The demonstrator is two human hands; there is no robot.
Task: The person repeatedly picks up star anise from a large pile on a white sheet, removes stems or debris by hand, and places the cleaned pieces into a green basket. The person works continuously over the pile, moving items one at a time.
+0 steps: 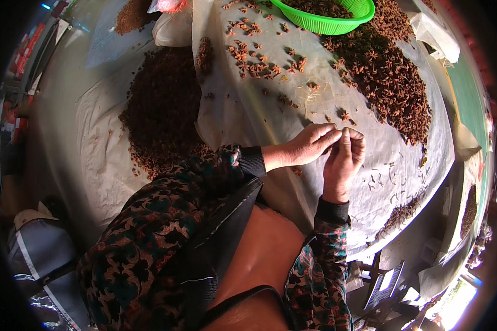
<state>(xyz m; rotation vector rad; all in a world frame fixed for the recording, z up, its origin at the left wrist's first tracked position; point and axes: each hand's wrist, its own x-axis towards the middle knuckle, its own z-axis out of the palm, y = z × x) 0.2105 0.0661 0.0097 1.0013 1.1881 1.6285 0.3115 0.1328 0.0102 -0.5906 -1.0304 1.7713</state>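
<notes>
My left hand [308, 145] and my right hand [344, 159] meet above a pale plastic sheet [273, 103], thumbs and fingertips pinched together. A small dark bit shows under the left fingers; whether either hand grips it is hidden. Just beyond the fingertips lies a single star anise pod [344, 115] with small fragments. Farther off, loose star anise [248, 66] is scattered over the sheet. A large heap of star anise [385, 78] is to the right. Thin dark stems [383, 178] lie spread to the right of my right hand, thickening into a small pile of stems [401, 215] near the sheet's edge.
A green plastic basket [331, 25] containing star anise stands at the far side. Left of the sheet is a big dark heap of dried pieces [165, 107]. A dark padded seat [41, 248] is at lower left. White sacking [435, 37] edges the far right.
</notes>
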